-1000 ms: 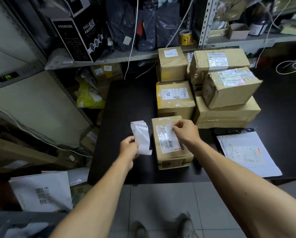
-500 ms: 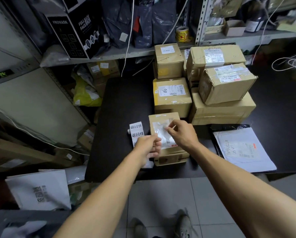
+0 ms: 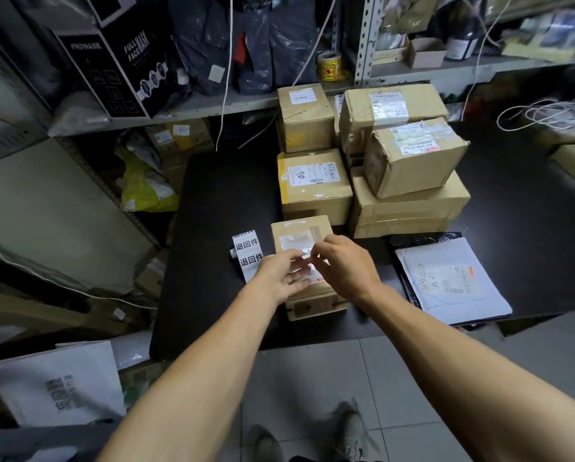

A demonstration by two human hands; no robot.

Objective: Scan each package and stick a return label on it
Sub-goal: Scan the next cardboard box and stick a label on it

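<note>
We have both hands over the near box [image 3: 308, 303], which sits at the front of the desk [image 3: 212, 195] ahead of the stacked boxes [image 3: 409, 181]. The right hand [image 3: 348, 265] pinches a small label [image 3: 304, 255] with curled fingers [image 3: 316, 250] just above the box's printed sticker; the left hand [image 3: 281, 275] lies beneath it with fingers spread and relaxed, steadying. The label strip [image 3: 247, 253] lies flat on the desk just left of the box, two printed labels showing.

What could go wrong: the label may go down creased or folded on itself if we press one corner before the rest is aligned. It may also cover the barcode, which would spoil later scanning. From this angle we cannot quite tell whether the label already touches the box, so it could be stuck askew already.

Against the earlier frames: a second ago our left hand held the strip up in the air, clear of the box; half a second ago it was lowering toward the desk. Now the strip lies released, and the left hand has moved across to meet the right.
</note>
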